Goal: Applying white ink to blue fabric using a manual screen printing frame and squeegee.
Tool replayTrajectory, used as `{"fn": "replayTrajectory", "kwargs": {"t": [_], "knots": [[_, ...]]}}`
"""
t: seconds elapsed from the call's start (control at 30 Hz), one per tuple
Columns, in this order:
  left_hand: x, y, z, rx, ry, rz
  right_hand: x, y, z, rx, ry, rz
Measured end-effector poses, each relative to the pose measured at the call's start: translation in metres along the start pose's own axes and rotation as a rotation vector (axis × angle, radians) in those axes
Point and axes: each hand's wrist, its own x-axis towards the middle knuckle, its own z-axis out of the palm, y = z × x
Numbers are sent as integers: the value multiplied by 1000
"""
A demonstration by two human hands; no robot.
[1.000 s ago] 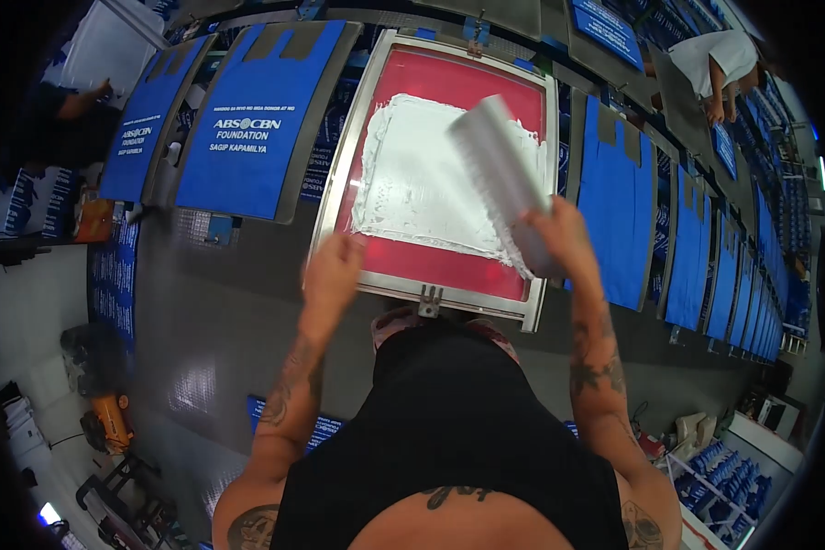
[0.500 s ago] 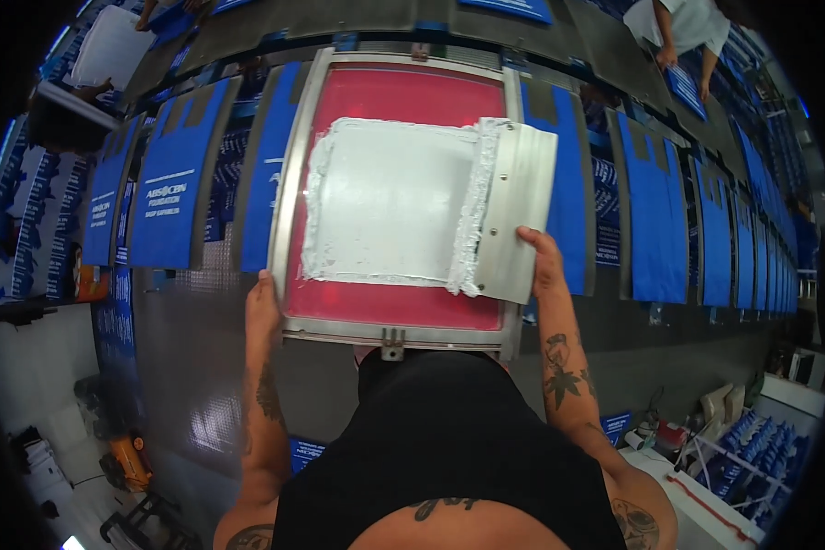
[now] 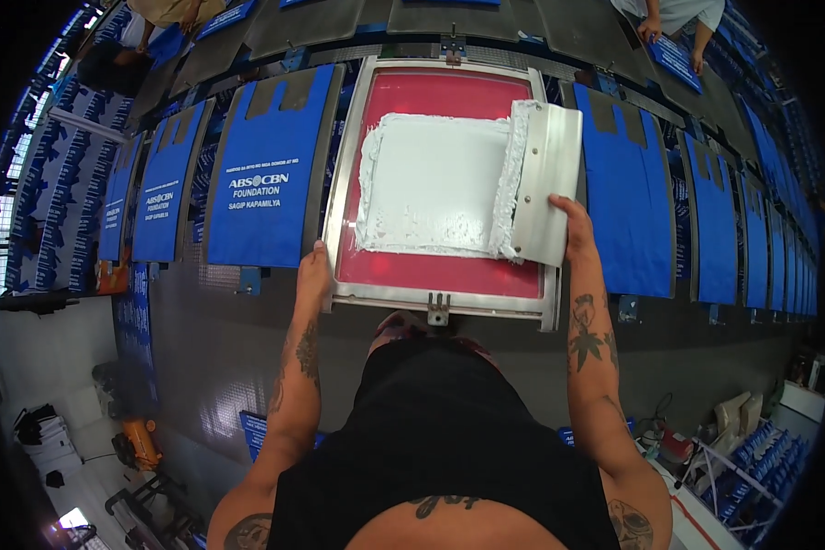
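Note:
A silver-framed printing screen [image 3: 350, 183] with red mesh sits in front of me, a rectangle of white ink [image 3: 431, 183] spread over its middle. My left hand [image 3: 313, 270] grips the lower left side of the frame, fingers mostly hidden behind it. A metal squeegee [image 3: 545, 156] rests along the right side of the screen, with thick ink heaped on its inner edge. My right hand [image 3: 570, 225] is closed on the squeegee's outer right edge near its lower end.
Rows of boards carrying blue bags [image 3: 258, 215] extend left and right, with bare grey boards [image 3: 440, 14] behind. Co-workers' hands [image 3: 651, 27] show at the upper right and upper left. An orange machine [image 3: 139, 445] stands at lower left, crates of blue items [image 3: 752, 467] at lower right.
The squeegee has swung from tilted in mid-screen to lying upright along the right side. My left hand has shifted on the frame's side, and the screen's position in view has changed.

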Motion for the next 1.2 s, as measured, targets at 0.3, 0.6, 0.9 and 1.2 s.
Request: {"fn": "replayTrajectory", "kwargs": {"t": [0.3,0.6,0.9,1.2], "knots": [[29,-13,16,-13,-11,53,35,6,-11,39,-173,101],[24,-12,50,-55,11,-7,40,25,-28,126,-147,197],[32,-37,56,-328,-66,-194,35,-9,32,-432,-25,-88],[92,55,72,312,269,822,147,-2,128,-1829,-162,-1021]]}}
